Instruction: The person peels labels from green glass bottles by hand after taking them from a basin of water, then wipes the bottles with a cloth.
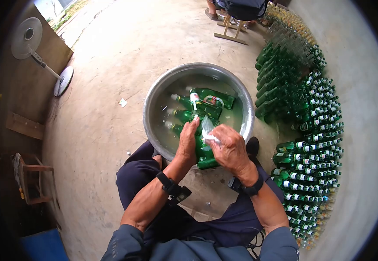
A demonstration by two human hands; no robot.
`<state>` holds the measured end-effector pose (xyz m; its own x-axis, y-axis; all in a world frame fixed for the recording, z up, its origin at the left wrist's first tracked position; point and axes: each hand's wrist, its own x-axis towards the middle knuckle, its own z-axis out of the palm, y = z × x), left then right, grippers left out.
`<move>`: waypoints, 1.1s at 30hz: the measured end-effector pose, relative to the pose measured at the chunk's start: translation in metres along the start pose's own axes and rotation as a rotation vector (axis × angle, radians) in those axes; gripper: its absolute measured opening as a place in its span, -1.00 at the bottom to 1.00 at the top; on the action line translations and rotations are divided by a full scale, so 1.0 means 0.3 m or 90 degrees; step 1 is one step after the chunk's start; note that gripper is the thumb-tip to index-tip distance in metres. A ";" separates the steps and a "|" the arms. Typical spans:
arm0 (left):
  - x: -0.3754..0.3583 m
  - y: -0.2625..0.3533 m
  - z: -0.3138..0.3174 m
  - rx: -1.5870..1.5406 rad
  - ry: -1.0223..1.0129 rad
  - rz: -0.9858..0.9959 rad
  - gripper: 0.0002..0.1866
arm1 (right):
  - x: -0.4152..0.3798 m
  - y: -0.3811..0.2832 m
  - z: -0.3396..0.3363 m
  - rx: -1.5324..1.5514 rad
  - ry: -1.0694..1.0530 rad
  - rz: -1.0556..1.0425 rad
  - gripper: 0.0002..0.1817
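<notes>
Head view. Left hand [190, 138] grips a green bottle [205, 160], thumb uppermost, its other fingers mostly hidden. This bottle lies slanted over the basin's near side, base end toward the person; whether it rests on the rim cannot be told. The left grip probably steadies it while the right hand works. Right hand [230, 148] is closed round a pale wad [209, 135] at the held bottle; the wad is whitish, partly translucent, slightly blurred, material uncertain.

The basin [157, 143] stands between the knees, presumably so both hands reach it and drips fall inside. It is round, dull grey metal, with a broad rolled rim. Cloudy water inside; floating bottles [218, 98] lie on their sides, smooth green glass, at least one with a red-and-white label.

At right, standing bottles [313, 148] form close rows along the pale wall [363, 143], likely to save floor. Floor [97, 117]: rough, stained, hard.
</notes>
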<state>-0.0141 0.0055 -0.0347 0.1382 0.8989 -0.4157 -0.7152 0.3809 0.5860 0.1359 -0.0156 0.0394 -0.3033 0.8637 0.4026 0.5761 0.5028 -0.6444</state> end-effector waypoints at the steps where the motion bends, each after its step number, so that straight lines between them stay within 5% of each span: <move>1: -0.006 0.013 0.004 -0.016 -0.012 0.011 -0.71 | -0.013 -0.026 -0.006 -0.017 -0.018 -0.012 -0.83; 10: -0.039 -0.028 0.027 0.080 0.004 0.005 -0.62 | 0.023 0.036 0.020 -0.028 0.015 0.064 -0.85; 16: -0.023 -0.013 0.043 0.063 0.013 0.038 -0.68 | 0.046 0.012 0.003 -0.049 0.019 -0.027 -0.81; 22: 0.022 -0.016 -0.019 0.142 0.059 0.030 -0.69 | -0.085 -0.062 0.001 -0.073 -0.129 -0.032 -0.81; 28: -0.001 -0.013 0.027 0.229 0.043 0.072 -0.57 | -0.040 -0.003 0.016 -0.067 -0.002 -0.002 -0.79; 31: -0.012 -0.075 0.059 0.143 0.178 -0.007 -0.57 | 0.011 0.036 0.007 -0.090 0.007 0.008 -0.79; 33: -0.002 -0.053 0.038 0.149 0.098 0.026 -0.58 | 0.015 0.025 0.008 -0.102 0.009 -0.014 -0.78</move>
<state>0.0049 0.0014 -0.0358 -0.0061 0.8776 -0.4794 -0.5379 0.4013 0.7414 0.1371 -0.0079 0.0347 -0.3069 0.8517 0.4248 0.6837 0.5078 -0.5241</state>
